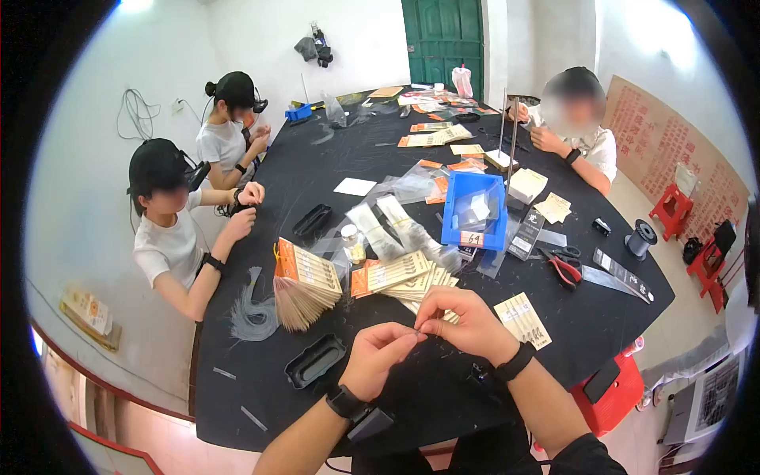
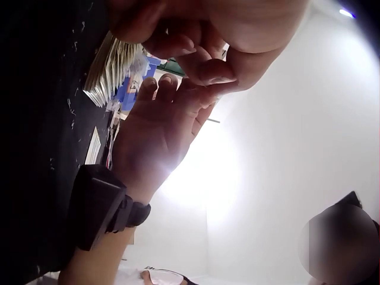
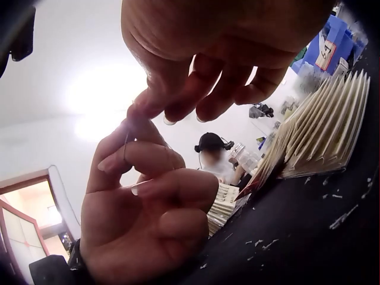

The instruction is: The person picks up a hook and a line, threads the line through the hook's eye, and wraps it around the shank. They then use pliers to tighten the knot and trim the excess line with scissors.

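Note:
Over the near part of the black table [image 1: 253, 190], my left hand [image 1: 381, 356] and right hand [image 1: 467, 323] meet fingertip to fingertip. Between thumb and forefinger, each pinches a thin strand [image 3: 126, 144], which shows as a fine dark line along the left fingers in the right wrist view. Its exact kind cannot be told, and its ends are hidden by the fingertips. Fanned printed cards [image 1: 412, 277] lie just beyond the hands. A single card [image 1: 522, 320] with small dark items on it lies beside my right wrist.
A black case [image 1: 315, 360] and a bundle of clear line [image 1: 255, 313] lie left of my hands, near a standing card stack [image 1: 307, 281]. Beyond are a small jar [image 1: 353, 244] and a blue bin [image 1: 473, 210]. Red pliers [image 1: 567, 271] and a spool [image 1: 640, 239] lie right. Several people sit around.

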{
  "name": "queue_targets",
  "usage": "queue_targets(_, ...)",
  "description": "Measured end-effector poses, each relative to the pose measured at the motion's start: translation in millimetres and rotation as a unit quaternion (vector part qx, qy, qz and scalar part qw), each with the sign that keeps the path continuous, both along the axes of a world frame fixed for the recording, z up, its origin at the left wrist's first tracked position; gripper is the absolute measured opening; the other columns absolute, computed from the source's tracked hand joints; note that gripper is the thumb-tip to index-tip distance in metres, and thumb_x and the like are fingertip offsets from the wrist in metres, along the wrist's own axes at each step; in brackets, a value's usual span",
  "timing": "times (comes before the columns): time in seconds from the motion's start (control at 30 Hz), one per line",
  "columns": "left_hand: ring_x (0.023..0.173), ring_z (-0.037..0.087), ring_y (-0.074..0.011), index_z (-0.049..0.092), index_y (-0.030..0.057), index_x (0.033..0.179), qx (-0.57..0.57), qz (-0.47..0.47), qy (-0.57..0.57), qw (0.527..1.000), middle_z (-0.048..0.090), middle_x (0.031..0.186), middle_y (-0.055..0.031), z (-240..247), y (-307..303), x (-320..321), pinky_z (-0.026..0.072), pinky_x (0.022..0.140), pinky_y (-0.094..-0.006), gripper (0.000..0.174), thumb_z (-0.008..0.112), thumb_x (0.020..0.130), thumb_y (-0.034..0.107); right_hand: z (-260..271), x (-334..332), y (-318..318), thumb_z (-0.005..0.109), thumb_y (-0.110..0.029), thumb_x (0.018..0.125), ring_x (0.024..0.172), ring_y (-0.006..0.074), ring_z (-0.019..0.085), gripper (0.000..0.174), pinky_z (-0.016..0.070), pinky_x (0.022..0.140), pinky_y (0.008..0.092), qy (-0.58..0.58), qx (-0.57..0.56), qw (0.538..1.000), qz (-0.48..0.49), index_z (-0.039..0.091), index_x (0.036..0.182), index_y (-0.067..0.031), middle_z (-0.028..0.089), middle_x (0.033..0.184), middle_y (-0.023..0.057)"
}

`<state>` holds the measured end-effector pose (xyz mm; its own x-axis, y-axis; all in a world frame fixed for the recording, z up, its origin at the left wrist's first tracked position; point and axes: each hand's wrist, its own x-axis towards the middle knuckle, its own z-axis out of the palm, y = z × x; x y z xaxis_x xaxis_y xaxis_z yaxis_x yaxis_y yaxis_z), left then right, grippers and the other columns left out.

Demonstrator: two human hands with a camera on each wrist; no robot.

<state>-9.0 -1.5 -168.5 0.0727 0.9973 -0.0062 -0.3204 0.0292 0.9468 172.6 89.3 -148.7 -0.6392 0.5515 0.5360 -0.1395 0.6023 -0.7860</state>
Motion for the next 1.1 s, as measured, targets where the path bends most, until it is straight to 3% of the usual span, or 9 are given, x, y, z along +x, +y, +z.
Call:
queue_targets(0.23, 0.063, 0.042, -0.0031, 0.069, -0.0001, 0.094, -0.028, -0.053, -0.018, 0.998, 0.058, 0.074, 0.0048, 2, 0, -2, 0.033, 0.058, -0.0202, 0.015, 0.065, 0.094, 0.015, 1, 1, -3, 0.069, -0.002, 0.084, 0.072, 0.0146, 0.062, 0.005, 0.049, 0.068, 0.0276, -0.006, -0.039, 0.999, -0.005, 0.064, 0.085, -0.0027, 0.064, 0.08, 0.0047)
queue_targets(0.33, 0.064, 0.042, -0.0024, 0.069, 0.0002, 0.094, 0.013, -0.016, 0.041, 0.999, 0.058, 0.075, 0.0052, 6, -1, 4, 0.0327, 0.058, -0.0195, 0.016, 0.065, 0.094, 0.016, 2, 1, -3, 0.069, -0.003, 0.084, 0.073, 0.0144, 0.063, 0.005, 0.0493, 0.068, 0.0277, -0.019, -0.044, 0.999, -0.015, 0.064, 0.085, -0.0026, 0.065, 0.08, 0.0047)
queue_targets(0.83, 0.065, 0.044, -0.002, 0.069, 0.002, 0.088, 0.046, 0.005, 0.046, 0.998, 0.061, 0.075, 0.0045, 4, -1, 2, 0.0336, 0.06, -0.0192, 0.013, 0.065, 0.092, 0.014, -2, 2, -2, 0.072, -0.012, 0.087, 0.076, 0.0087, 0.059, 0.013, 0.0476, 0.07, 0.0258, -0.023, -0.106, 0.994, 0.012, 0.07, 0.098, -0.0063, 0.068, 0.083, 0.0007)
queue_targets(0.93, 0.081, 0.056, -0.003, 0.07, -0.0011, 0.096, 0.044, -0.027, 0.04, 0.998, 0.071, 0.095, -0.0043, -5, 1, -8, 0.0432, 0.073, -0.0196, 0.012, 0.063, 0.094, 0.009, 0, 2, -3, 0.073, -0.011, 0.086, 0.075, 0.008, 0.059, 0.012, 0.0476, 0.069, 0.0256, -0.018, -0.129, 0.991, 0.0, 0.068, 0.096, -0.006, 0.066, 0.082, 0.0)
queue_targets(1.03, 0.08, 0.055, -0.0027, 0.07, -0.0016, 0.096, 0.045, -0.025, 0.027, 0.998, 0.072, 0.096, -0.0049, -6, 2, -7, 0.0428, 0.072, -0.0192, 0.012, 0.064, 0.094, 0.009, -3, 1, -3, 0.073, -0.011, 0.086, 0.074, 0.008, 0.058, 0.011, 0.0476, 0.069, 0.0256, -0.005, -0.134, 0.991, -0.005, 0.064, 0.092, -0.0054, 0.063, 0.08, -0.0005)
queue_targets(1.1, 0.071, 0.049, -0.002, 0.069, 0.0006, 0.091, 0.042, -0.007, 0.033, 0.999, 0.067, 0.085, 0.0, 0, 1, -1, 0.0379, 0.064, -0.0191, 0.012, 0.065, 0.093, 0.012, -2, 3, -2, 0.073, -0.011, 0.086, 0.073, 0.0083, 0.058, 0.013, 0.0476, 0.068, 0.0258, -0.014, -0.126, 0.992, 0.003, 0.062, 0.088, -0.005, 0.062, 0.079, -0.0009)
